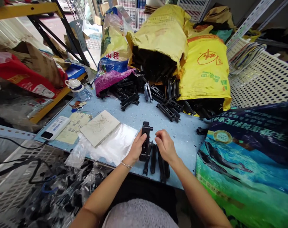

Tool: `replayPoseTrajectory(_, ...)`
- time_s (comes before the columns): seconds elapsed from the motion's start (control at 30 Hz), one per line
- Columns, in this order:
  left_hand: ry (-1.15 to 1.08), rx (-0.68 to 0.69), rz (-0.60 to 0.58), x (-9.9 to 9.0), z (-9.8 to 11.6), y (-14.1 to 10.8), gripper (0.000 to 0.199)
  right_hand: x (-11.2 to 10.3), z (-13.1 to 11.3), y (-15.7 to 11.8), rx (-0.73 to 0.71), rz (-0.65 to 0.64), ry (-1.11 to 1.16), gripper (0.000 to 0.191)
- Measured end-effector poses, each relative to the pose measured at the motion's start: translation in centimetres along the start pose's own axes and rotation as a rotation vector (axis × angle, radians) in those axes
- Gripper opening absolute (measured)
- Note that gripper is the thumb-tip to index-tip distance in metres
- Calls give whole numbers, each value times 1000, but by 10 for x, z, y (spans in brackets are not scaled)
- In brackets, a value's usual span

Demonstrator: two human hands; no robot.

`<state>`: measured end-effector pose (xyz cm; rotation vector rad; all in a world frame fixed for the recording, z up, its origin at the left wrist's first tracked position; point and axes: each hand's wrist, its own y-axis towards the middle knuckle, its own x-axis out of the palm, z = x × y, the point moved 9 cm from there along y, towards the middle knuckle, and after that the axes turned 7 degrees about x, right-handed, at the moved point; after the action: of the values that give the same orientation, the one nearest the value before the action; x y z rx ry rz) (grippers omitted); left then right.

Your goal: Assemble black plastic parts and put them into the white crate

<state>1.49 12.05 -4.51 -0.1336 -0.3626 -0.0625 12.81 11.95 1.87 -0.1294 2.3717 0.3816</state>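
My left hand is wrapped round a long black plastic part, which stands nearly upright in the view above the table's front edge. Just to its right, my right hand is closed with the fingertips pinched together, apart from the part. Whatever those fingertips hold, if anything, is too small to make out. Several slim black pieces lie side by side on the blue table below and between my hands.
Black parts spill from a yellow sack and a purple-edged sack at the back. A notepad rests on clear plastic bags at left. A blue-green sack stands at right. Beyond sits a bottle.
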Motion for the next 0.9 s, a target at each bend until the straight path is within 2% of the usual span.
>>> replayPoseTrajectory(0.07,-53,-76,-82,10,-2,-14,46,-6,4,14,7,58,31,30)
replayPoseTrajectory(0.1,-68,-95,-92,12,-3,-19,46,-4,6,21,18,43,73,34)
replayPoseTrajectory(0.17,-66,-83,-52,8,0,-23,46,9,14,27,104,-52,230,41)
replayPoseTrajectory(0.23,-57,-53,8,0,4,-20,45,25,17,17,186,-170,353,46)
replayPoseTrajectory(0.27,-62,-53,31,-3,5,-18,46,31,14,7,169,-212,351,46)
replayPoseTrajectory(0.33,-99,-94,60,-6,3,-14,48,35,-3,-20,7,-227,215,40)
replayPoseTrajectory(0.4,-129,-173,43,-4,-4,-12,51,36,-20,-48,-189,-168,30,34)
replayPoseTrajectory(0.43,-120,-212,26,-4,-8,-12,53,38,-25,-57,-254,-149,-39,33)
replayPoseTrajectory(0.5,-9,-217,19,-12,-13,-11,57,46,-24,-60,-304,-197,-114,35)
replayPoseTrajectory(0.57,226,-108,68,-29,-13,-11,58,50,-5,-38,-243,-269,-175,35)
replayPoseTrajectory(0.6,362,-46,93,-37,-13,-14,60,45,12,-17,-175,-259,-227,35)
replayPoseTrajectory(0.63,489,-3,102,-41,-17,-18,64,35,32,8,-84,-204,-287,35)
replayPoseTrajectory(0.67,598,17,91,-42,-23,-25,69,18,55,35,23,-90,-387,33)
replayPoseTrajectory(0.73,756,19,39,-36,-41,-40,72,-18,97,82,229,144,-587,26)
replayPoseTrajectory(0.77,807,21,9,-31,-48,-48,71,-27,114,101,296,176,-653,32)
replayPoseTrajectory(0.83,863,39,-31,-20,-55,-58,69,-34,139,125,371,170,-738,42)
replayPoseTrajectory(0.9,844,75,-41,-13,-50,-58,66,-31,146,128,389,134,-760,39)
